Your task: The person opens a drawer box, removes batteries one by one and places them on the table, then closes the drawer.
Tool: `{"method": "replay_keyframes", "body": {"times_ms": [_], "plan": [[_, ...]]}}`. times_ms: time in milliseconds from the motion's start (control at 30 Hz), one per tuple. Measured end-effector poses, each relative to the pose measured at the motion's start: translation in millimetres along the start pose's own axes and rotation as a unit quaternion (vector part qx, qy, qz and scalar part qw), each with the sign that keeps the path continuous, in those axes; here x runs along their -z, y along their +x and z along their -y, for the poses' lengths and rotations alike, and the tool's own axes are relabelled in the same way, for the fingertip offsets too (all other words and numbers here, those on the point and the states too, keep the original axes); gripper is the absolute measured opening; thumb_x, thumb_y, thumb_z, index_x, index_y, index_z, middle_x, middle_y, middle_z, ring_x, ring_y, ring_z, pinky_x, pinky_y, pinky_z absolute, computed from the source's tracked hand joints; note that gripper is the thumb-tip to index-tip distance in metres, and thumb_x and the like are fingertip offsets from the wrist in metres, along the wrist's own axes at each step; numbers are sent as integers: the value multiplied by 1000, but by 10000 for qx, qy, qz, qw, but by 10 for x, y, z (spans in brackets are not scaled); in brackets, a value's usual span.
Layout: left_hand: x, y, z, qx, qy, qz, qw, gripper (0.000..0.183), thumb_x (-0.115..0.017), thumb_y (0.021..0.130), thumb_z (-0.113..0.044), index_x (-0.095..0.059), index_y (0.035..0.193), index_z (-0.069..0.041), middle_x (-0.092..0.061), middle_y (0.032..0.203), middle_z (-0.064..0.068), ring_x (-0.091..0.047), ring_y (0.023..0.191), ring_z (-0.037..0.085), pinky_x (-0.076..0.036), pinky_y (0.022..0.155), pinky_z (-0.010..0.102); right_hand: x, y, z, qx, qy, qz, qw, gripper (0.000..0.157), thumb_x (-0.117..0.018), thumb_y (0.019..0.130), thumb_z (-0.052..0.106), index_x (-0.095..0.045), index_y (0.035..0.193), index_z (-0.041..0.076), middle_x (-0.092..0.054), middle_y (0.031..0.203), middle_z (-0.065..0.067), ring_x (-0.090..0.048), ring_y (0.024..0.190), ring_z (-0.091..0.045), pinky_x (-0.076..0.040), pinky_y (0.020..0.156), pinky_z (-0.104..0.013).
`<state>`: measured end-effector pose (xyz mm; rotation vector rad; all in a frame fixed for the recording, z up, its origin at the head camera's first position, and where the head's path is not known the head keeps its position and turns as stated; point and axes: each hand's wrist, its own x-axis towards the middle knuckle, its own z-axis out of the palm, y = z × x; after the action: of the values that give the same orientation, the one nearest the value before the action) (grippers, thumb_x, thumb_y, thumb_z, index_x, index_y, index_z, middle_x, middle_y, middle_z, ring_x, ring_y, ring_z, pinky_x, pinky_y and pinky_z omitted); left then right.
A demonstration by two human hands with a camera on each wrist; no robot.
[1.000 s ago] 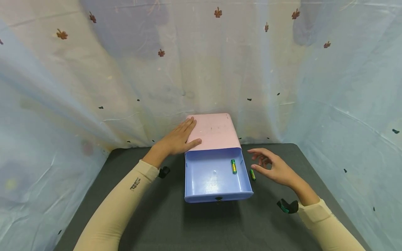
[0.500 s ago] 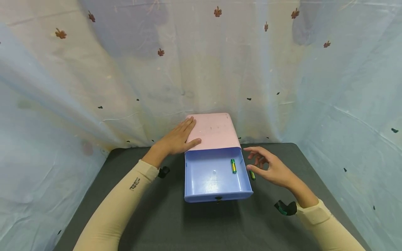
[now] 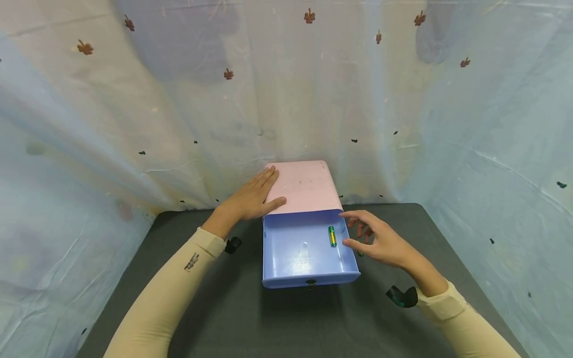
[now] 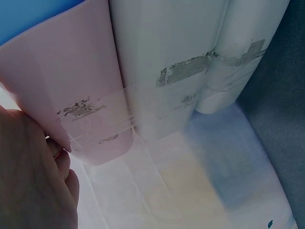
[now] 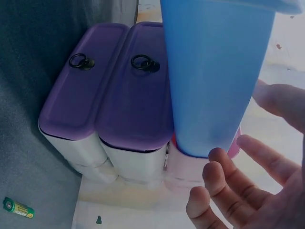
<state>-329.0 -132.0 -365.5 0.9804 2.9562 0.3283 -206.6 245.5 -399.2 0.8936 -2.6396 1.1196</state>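
A pink drawer box (image 3: 304,186) tops a stack of drawers, its blue drawer (image 3: 286,253) pulled out toward me. Inside, near the right wall, lies a green and yellow battery (image 3: 333,236). My left hand (image 3: 250,200) rests flat on the left side of the pink top, fingers spread. My right hand (image 3: 380,241) hovers at the drawer's right wall, thumb and forefinger apart over its edge, with nothing between them. Another battery (image 5: 19,208) lies on the table to the right of the stack, mostly covered by the right hand in the head view.
Beneath the pink box are two white drawer boxes with purple fronts (image 5: 136,90) and ring pulls (image 5: 142,63). The stack stands on a dark grey table (image 3: 215,318). A pale patterned curtain (image 3: 286,99) hangs close behind and along both sides.
My right hand has moved left, from beside the drawer to over its right wall, now covering most of the table battery. The left hand stays on the pink top.
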Motion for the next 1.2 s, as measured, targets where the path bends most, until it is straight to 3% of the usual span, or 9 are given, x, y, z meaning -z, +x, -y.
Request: {"method": "replay_keyframes", "body": {"times_ms": [300, 700, 933, 1200], "plan": [[4, 0, 2, -13, -10, -9, 10000, 96, -35, 109, -70, 4, 173, -10, 8, 181, 7, 8, 167, 22, 0, 135, 41, -22, 50, 83, 31, -216, 162, 9996, 63, -86, 95, 22, -59, 150, 9, -62, 117, -4, -56, 84, -16, -52, 68, -30], [-2, 3, 4, -5, 15, 2, 10000, 97, -34, 109, -72, 5, 173, -11, 9, 181, 6, 9, 167, 21, 1, 135, 41, -77, 116, 177, -385, -705, 259, 9964, 61, -86, 94, 30, -62, 147, 9, -51, 96, -3, -49, 81, -18, -43, 66, -28], [17, -10, -15, -16, -42, 2, 10000, 96, -35, 109, -70, 4, 173, -11, 7, 181, 8, 8, 167, 22, 1, 135, 42, -115, 134, 248, -887, -874, 410, 9914, 63, -86, 93, 37, -62, 148, 17, -52, 105, -4, -53, 85, -22, -42, 60, -29], [9, -7, -4, -20, -36, -15, 10000, 96, -36, 109, -70, 4, 173, -11, 8, 181, 7, 8, 167, 22, 1, 135, 42, -152, 174, 303, -1166, -1123, 484, 9856, 63, -85, 92, 37, -62, 147, 17, -58, 118, -8, -56, 82, -20, -46, 60, -32]]}}
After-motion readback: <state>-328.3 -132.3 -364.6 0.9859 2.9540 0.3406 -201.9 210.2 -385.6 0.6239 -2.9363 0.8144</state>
